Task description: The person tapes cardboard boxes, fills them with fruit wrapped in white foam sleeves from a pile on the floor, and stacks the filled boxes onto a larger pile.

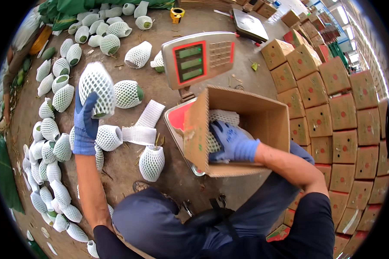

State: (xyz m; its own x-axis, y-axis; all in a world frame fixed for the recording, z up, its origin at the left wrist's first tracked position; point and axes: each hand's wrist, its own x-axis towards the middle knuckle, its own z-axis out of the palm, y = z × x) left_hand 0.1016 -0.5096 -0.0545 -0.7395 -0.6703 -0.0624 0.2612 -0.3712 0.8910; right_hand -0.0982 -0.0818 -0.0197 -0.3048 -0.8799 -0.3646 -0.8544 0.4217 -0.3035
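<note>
My left hand (88,126), in a blue work glove, holds a green fruit in a white foam net sleeve (97,89) above the floor. My gloved right hand (228,140) reaches into an open cardboard box (265,126). Its fingers curl over a netted fruit (213,143) at the box's left side; the palm side is hidden. Another foam net (225,116) shows just beyond these fingers. The box rests on the platform of a weighing scale (178,116), whose lit display (189,63) stands behind it.
Many netted fruits (63,97) lie across the floor at left. Empty foam sleeves (139,134) lie left of the scale. Stacked cartons (343,113) form a wall at right. A second scale (250,24) and a tape roll (177,13) are farther off. Another person's arm (11,74) shows at far left.
</note>
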